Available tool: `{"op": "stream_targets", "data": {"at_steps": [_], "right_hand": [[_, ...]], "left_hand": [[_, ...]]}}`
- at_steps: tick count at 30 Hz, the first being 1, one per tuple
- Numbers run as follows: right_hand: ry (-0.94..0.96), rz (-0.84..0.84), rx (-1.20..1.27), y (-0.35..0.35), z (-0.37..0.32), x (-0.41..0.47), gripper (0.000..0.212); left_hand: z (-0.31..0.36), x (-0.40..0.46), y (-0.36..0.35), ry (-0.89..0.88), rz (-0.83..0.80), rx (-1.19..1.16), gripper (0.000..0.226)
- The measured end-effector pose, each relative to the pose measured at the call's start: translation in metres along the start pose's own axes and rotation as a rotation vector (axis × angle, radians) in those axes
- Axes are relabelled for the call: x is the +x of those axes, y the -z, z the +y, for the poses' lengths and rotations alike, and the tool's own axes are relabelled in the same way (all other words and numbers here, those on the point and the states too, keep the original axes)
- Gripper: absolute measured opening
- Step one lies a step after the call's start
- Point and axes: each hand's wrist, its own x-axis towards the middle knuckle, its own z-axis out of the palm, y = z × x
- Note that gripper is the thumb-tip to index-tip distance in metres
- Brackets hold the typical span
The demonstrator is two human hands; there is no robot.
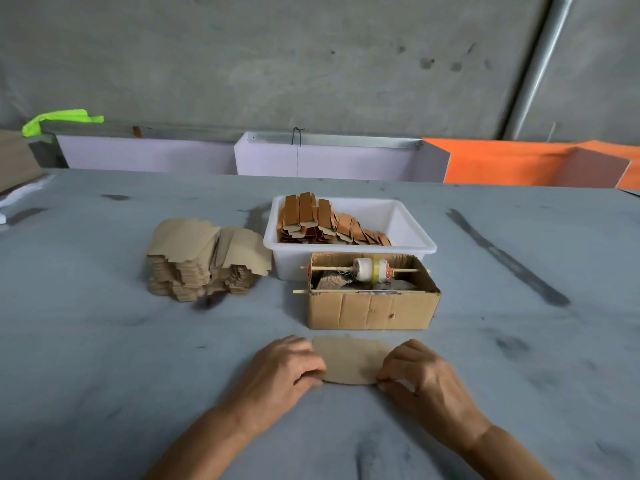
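Note:
A flat tan cardboard piece (351, 360) lies on the grey table (104, 341) close to me. My left hand (280, 370) pinches its left edge with curled fingers. My right hand (420, 374) pinches its right edge the same way. Behind it stands a small open cardboard box (372, 308) with a thread spool (370, 269) on a wooden stick across its top. A white plastic tub (408, 223) farther back holds several folded brown cardboard pieces (322, 221). A pile of flat tan cardboard blanks (204, 259) sits to the left of the tub.
Lilac panels (329, 157) and orange panels (519, 164) stand along the table's far edge before a concrete wall. A neon green cloth (59, 119) hangs at the back left. Dark streaks mark the table surface at the right.

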Motion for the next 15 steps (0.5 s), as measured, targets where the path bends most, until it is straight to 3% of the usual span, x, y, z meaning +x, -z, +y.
{"op": "stream_targets", "data": {"at_steps": [7, 15], "right_hand": [[-0.153, 0.009, 0.154, -0.003, 0.004, -0.006, 0.006], [-0.501, -0.020, 0.133, -0.014, 0.002, 0.009, 0.011]], "left_hand": [[0.001, -0.003, -0.007, 0.162, 0.034, -0.156, 0.004], [0.004, 0.008, -0.018, 0.468, 0.047, -0.076, 0.009]]}}
